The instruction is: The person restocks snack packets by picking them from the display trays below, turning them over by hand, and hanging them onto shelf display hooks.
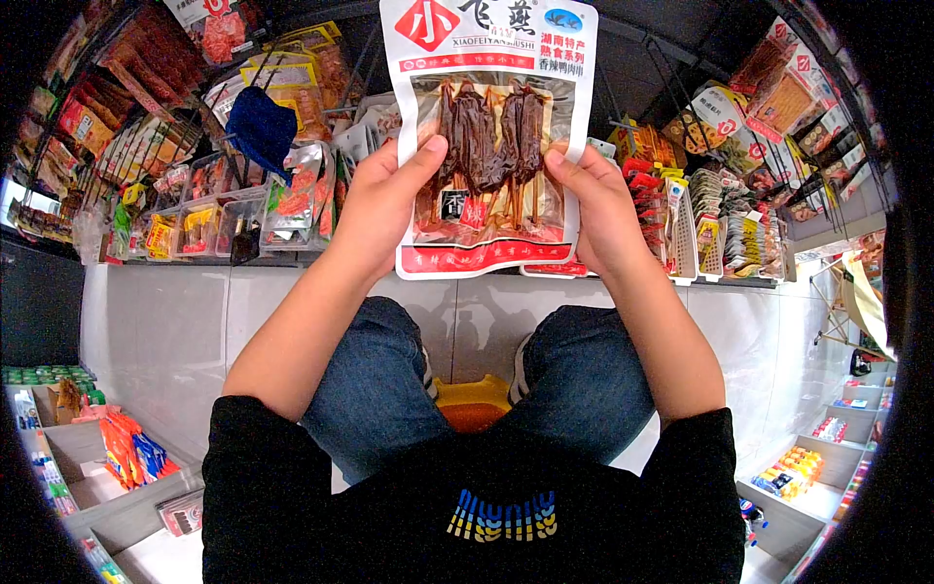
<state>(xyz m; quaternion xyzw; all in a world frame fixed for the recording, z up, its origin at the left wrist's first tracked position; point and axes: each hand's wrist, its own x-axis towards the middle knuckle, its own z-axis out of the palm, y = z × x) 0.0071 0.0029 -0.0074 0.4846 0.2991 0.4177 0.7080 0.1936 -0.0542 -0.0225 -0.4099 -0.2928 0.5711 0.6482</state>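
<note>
A large white and red snack packet [489,136] with a clear window stands upright at the top centre, its printed face toward me. Dark brown meat pieces on skewers show through the window. My left hand [384,200] holds the packet's left edge, thumb on the front and fingers hidden behind. On the opposite edge, my right hand [598,200] grips in the same way, thumb on the front. Behind the packet is a shelf of packaged snacks, partly hidden by it.
Clear bins [199,229] of packets line the shelf at left. White baskets [713,243] of packets stand at right. A dark blue object [261,131] hangs at upper left. Low grey compartments [112,467] hold goods at lower left, others at lower right. A yellow stool [474,394] shows between my legs.
</note>
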